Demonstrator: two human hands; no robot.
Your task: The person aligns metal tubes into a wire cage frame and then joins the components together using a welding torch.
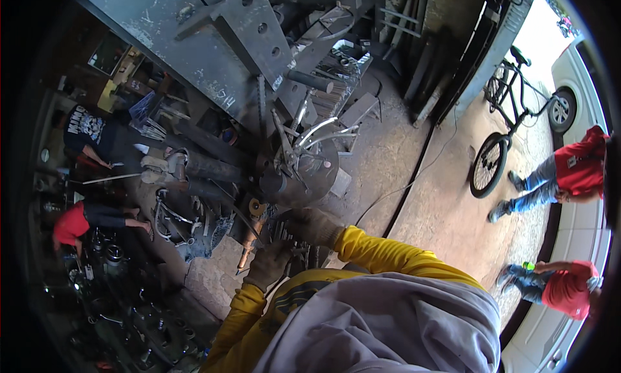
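Note:
Both my hands wear brownish work gloves and are close together in front of my body. My left hand (268, 264) is curled, with a dark narrow piece by its fingertips; what it grips is hard to make out. Just right of it and farther out, my right hand (314, 226) is also closed, beside a cluster of thin metal rods (280, 231). Its fingers hide what they hold. Left of the hands lies an orange angle grinder (249, 237). Beyond them, curved shiny metal bars (317, 132) rest on a round dark metal plate (326, 172).
A large steel plate (168, 37) stands at the far left. A cable (414, 182) crosses the floor on the right. A bicycle (508, 114), a white vehicle (582, 244) and two people in red are farther right. Two other people work at the left among metal parts.

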